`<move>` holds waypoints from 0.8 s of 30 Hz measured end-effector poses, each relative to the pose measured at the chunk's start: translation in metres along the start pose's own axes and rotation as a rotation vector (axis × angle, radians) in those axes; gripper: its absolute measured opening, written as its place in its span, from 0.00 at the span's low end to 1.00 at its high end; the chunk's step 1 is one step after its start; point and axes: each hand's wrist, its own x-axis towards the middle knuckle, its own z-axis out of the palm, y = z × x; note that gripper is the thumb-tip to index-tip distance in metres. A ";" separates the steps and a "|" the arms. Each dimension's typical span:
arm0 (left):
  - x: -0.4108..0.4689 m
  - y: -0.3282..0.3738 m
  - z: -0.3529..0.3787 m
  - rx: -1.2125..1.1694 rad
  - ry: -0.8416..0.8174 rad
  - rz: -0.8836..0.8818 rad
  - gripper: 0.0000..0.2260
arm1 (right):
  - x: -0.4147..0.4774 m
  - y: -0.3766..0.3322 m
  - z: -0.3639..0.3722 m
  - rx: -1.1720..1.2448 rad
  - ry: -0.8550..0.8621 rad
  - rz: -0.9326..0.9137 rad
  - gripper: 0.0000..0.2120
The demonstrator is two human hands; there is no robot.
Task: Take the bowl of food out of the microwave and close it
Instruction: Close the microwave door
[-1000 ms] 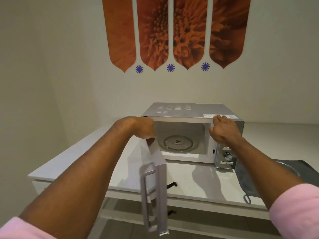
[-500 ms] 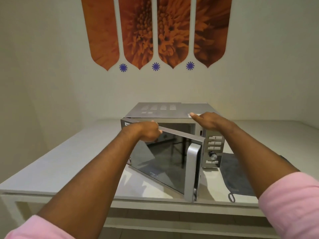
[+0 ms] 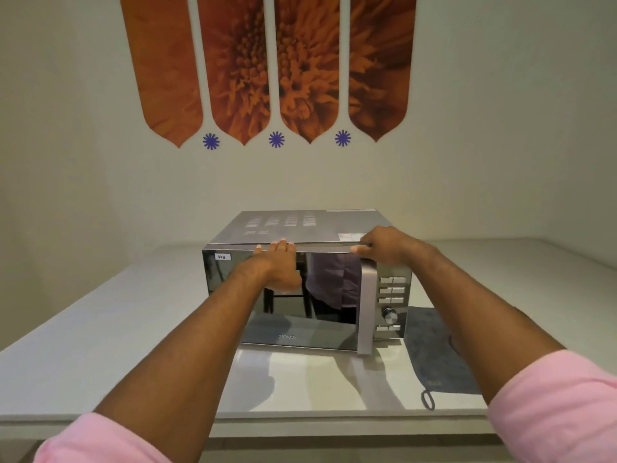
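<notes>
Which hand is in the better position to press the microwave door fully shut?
Left. The left hand lies flat against the door, fingers over its top edge. The right hand rests on the microwave top, probably steadying it.

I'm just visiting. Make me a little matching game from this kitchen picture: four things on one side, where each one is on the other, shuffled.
Things:
1. left hand
2. right hand
3. grey cloth
4. "Veg" sticker

Places:
A. top left corner of the microwave door
B. flat against the mirrored door, fingertips at its top edge
C. on the counter, right of the microwave
D. on the microwave's top front edge, above the handle

Pairs: 1-B, 2-D, 3-C, 4-A
</notes>
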 end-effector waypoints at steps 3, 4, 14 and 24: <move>0.011 -0.001 0.003 0.019 0.010 -0.002 0.41 | 0.001 0.002 0.006 -0.028 0.066 0.019 0.21; 0.014 -0.001 0.004 0.026 0.013 -0.001 0.41 | 0.002 0.002 0.009 -0.030 0.096 0.029 0.18; 0.035 -0.014 0.018 0.041 0.063 0.027 0.46 | 0.013 0.002 0.028 -0.107 0.263 0.107 0.12; 0.036 -0.014 0.024 0.030 0.098 0.044 0.48 | 0.016 -0.004 0.046 -0.211 0.456 0.138 0.10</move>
